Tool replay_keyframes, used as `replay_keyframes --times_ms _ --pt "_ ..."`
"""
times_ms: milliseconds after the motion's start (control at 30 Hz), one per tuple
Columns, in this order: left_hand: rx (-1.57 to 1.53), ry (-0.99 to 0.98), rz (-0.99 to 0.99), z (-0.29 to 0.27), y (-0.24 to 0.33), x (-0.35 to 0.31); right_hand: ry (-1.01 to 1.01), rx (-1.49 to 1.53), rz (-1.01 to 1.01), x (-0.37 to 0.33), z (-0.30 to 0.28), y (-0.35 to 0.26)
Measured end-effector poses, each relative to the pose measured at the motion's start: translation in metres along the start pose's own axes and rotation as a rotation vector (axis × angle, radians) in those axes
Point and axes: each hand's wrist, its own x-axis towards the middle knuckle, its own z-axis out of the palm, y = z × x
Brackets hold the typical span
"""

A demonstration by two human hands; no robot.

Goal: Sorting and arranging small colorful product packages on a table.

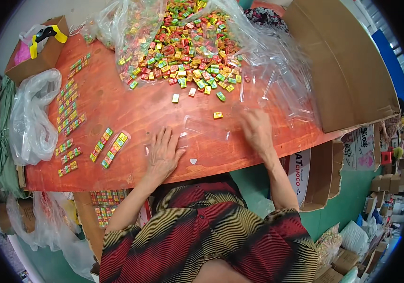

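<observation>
My left hand [163, 153] lies flat on the red-brown table with its fingers stretched out, close to the left end of a clear plastic tray [206, 128]. My right hand [257, 129] hovers by the tray's right side, its fingers bent and blurred, so what they hold, if anything, is hidden. A single small yellow box [218, 115] lies just beyond the tray. Farther off spreads a big heap of small colourful boxes [192, 52] in red, yellow and green. Left of my left hand, two filled strips of boxes [115, 150] lie side by side.
Several more filled strips [67, 111] line the table's left side. Empty clear trays [282, 80] pile up at the right, beside a large cardboard box [345, 61]. A crumpled plastic bag [34, 118] and a small carton [39, 52] sit far left. A white chip [193, 161] lies near the front edge.
</observation>
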Motion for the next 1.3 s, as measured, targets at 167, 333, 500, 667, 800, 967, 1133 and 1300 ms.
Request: replay_keyframes --times_ms 167,333,500,667,800,967,1133,1300 --pt "-0.189 0.009 0.1 0.002 0.018 0.011 -0.02 -0.145 -0.076 -0.012 0.016 0.039" --pt "-0.064 0.029 0.104 -0.001 0.029 0.006 -0.075 -0.108 0.015 0.003 -0.001 0.011" --pt "-0.053 -0.019 0.028 -0.002 0.019 -0.015 -0.394 0.077 -0.07 -0.005 0.016 -0.054" --pt "-0.064 0.024 0.077 0.003 0.022 -0.011 -0.343 0.151 -0.123 -0.009 0.03 -0.047" --pt "-0.095 0.029 0.057 0.003 0.029 -0.014 -0.391 0.32 -0.102 0.0 0.006 -0.031" --pt "-0.059 0.041 0.071 0.001 0.031 -0.013 -0.06 -0.291 0.203 -0.002 0.009 0.018" --pt "-0.061 0.036 0.066 0.003 0.03 -0.013 -0.1 -0.404 0.271 0.004 0.013 0.046" --pt "-0.055 0.034 0.072 0.007 0.029 -0.013 -0.21 -0.351 0.243 0.013 0.014 0.07"
